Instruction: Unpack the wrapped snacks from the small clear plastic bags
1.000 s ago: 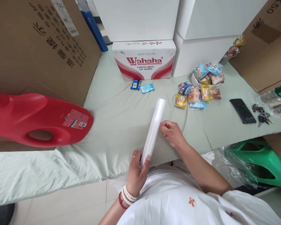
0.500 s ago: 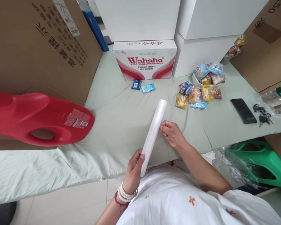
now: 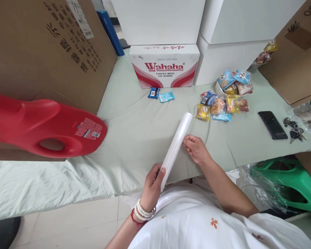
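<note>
A long white roll of plastic film (image 3: 176, 145) slants over the near edge of a table covered in pale green cloth (image 3: 134, 128). My left hand (image 3: 152, 185) is closed round the roll's lower end. My right hand (image 3: 195, 148) is curled, its fingertips pinched at the roll's middle, on its right side. Whether a loose edge of film lies between those fingertips is too fine to tell.
A red plastic jug (image 3: 46, 126) lies on its side at the left, against a large brown carton (image 3: 41, 48). Behind stand a Wahaha box (image 3: 164, 65) and white boxes. Snack packets (image 3: 223, 100), a black phone (image 3: 272, 125) and keys (image 3: 295, 131) lie at the right. A green container (image 3: 287, 180) sits below.
The view has shifted slightly, so everything sits a little further right. My left hand has regripped the roll's lower end. My right hand stays pinched at the roll's middle.
</note>
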The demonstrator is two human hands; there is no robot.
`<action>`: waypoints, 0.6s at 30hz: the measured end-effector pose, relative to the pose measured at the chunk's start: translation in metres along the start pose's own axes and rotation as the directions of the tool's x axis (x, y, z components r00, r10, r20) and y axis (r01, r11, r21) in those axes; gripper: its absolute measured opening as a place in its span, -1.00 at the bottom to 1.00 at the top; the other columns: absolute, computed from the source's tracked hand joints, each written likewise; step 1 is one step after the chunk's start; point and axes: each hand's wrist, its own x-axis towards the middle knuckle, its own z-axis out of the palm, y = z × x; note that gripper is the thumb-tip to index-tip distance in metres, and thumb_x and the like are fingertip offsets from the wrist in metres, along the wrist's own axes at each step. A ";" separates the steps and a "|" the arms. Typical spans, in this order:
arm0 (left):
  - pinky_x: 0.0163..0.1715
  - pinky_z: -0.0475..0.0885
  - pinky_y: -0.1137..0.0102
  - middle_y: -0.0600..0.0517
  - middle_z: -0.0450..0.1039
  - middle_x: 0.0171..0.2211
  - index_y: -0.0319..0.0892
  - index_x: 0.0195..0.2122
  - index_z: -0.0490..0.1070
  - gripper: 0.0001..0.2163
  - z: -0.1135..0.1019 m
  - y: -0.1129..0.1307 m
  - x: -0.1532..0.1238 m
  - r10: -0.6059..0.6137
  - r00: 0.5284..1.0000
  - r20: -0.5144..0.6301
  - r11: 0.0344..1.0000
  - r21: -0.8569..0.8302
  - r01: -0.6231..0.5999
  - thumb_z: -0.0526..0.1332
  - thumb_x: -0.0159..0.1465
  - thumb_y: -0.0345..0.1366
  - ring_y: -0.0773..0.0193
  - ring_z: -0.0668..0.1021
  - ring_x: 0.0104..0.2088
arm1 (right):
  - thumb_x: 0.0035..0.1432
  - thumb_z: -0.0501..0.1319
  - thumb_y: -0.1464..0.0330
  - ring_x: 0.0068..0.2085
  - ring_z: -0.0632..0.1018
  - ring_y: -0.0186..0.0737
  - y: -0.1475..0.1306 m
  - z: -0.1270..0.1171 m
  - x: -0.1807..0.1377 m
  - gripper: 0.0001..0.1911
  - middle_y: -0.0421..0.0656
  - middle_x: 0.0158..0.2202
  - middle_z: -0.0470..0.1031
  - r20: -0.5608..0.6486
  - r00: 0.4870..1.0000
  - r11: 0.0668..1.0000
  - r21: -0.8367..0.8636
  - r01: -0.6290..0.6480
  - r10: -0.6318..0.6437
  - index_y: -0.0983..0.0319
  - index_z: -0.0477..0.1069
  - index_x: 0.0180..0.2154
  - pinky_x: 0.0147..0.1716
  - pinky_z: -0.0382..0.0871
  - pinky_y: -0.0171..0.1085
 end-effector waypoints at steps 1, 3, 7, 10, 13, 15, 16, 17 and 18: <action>-0.55 0.24 0.42 0.14 0.26 -0.58 -0.12 -0.32 0.37 -0.56 -0.002 -0.002 0.000 -0.045 0.998 0.051 0.997 -0.062 0.048 0.13 0.34 0.19 0.34 0.31 -0.58 | -0.20 0.38 0.19 -0.60 0.17 -0.49 0.000 0.000 0.000 -0.71 -0.32 -0.59 0.30 0.021 1.000 1.000 0.025 -0.016 0.015 0.22 0.36 -0.53 -0.67 -0.11 -0.40; -0.58 0.20 0.44 0.14 0.27 -0.60 -0.13 -0.31 0.36 -0.56 -0.005 -0.004 0.000 -0.096 0.989 0.114 0.980 -0.162 0.114 0.15 0.33 0.19 0.36 0.30 -0.60 | -0.22 0.40 0.19 -0.61 0.17 -0.50 -0.001 0.001 -0.001 -0.68 -0.31 -0.58 0.32 0.053 0.998 0.997 0.062 -0.039 0.035 0.23 0.37 -0.52 -0.68 -0.12 -0.41; -0.59 0.19 0.47 0.14 0.29 -0.59 -0.14 -0.31 0.36 -0.57 -0.007 -0.005 0.000 -0.128 0.983 0.131 0.954 -0.254 0.158 0.20 0.32 0.18 0.39 0.29 -0.59 | -0.22 0.42 0.20 -0.61 0.19 -0.51 -0.001 0.003 -0.001 -0.69 -0.30 -0.56 0.33 0.080 0.996 0.996 0.080 -0.043 0.037 0.23 0.38 -0.51 -0.69 -0.09 -0.43; -0.59 0.20 0.48 0.14 0.29 -0.59 -0.14 -0.33 0.34 -0.57 -0.007 -0.005 -0.001 -0.126 0.986 0.110 0.953 -0.262 0.151 0.19 0.33 0.18 0.40 0.30 -0.59 | -0.15 0.41 0.20 -0.60 0.25 -0.48 0.001 0.002 -0.001 -0.72 -0.28 -0.52 0.37 0.082 0.997 0.998 0.062 0.005 -0.010 0.23 0.42 -0.47 -0.70 -0.02 -0.43; -0.57 0.22 0.48 0.14 0.31 -0.58 -0.13 -0.33 0.33 -0.57 -0.008 -0.007 -0.001 -0.118 0.989 0.093 0.955 -0.263 0.139 0.18 0.34 0.17 0.40 0.31 -0.59 | -0.06 0.38 0.12 -0.59 0.31 -0.45 0.002 0.000 -0.002 -0.68 -0.25 -0.46 0.41 0.096 0.994 0.997 0.065 0.036 -0.042 0.23 0.46 -0.41 -0.72 0.02 -0.42; -0.57 0.22 0.47 0.14 0.30 -0.59 -0.13 -0.33 0.33 -0.58 -0.009 -0.009 -0.002 -0.112 0.989 0.097 0.957 -0.257 0.134 0.18 0.35 0.16 0.40 0.31 -0.59 | -0.01 0.38 0.04 -0.59 0.32 -0.45 0.003 0.000 -0.001 -0.61 -0.24 -0.44 0.41 0.116 0.992 0.997 0.054 0.050 -0.056 0.23 0.46 -0.40 -0.72 0.04 -0.41; -0.57 0.22 0.47 0.14 0.30 -0.59 -0.13 -0.32 0.34 -0.59 -0.009 -0.009 -0.002 -0.108 0.989 0.099 0.960 -0.249 0.130 0.17 0.35 0.16 0.39 0.31 -0.59 | 0.00 0.39 0.00 -0.59 0.31 -0.45 0.003 0.001 -0.001 -0.58 -0.25 -0.45 0.39 0.126 0.990 0.997 0.044 0.064 -0.069 0.22 0.44 -0.41 -0.72 0.04 -0.42; -0.57 0.21 0.47 0.15 0.30 -0.59 -0.13 -0.31 0.34 -0.59 -0.009 -0.010 -0.001 -0.103 0.990 0.101 0.963 -0.238 0.125 0.17 0.35 0.16 0.39 0.31 -0.59 | 0.00 0.40 -0.02 -0.59 0.30 -0.45 0.004 0.003 -0.001 -0.56 -0.26 -0.47 0.37 0.137 0.987 0.996 0.032 0.081 -0.084 0.22 0.43 -0.42 -0.72 0.04 -0.42; -0.58 0.21 0.46 0.15 0.29 -0.60 -0.12 -0.30 0.35 -0.60 -0.009 -0.010 -0.001 -0.099 0.990 0.101 0.967 -0.225 0.119 0.17 0.35 0.16 0.39 0.31 -0.60 | 0.00 0.42 -0.03 -0.59 0.28 -0.45 0.004 0.004 -0.001 -0.54 -0.28 -0.50 0.35 0.147 0.984 0.995 0.020 0.099 -0.101 0.22 0.41 -0.44 -0.72 0.04 -0.42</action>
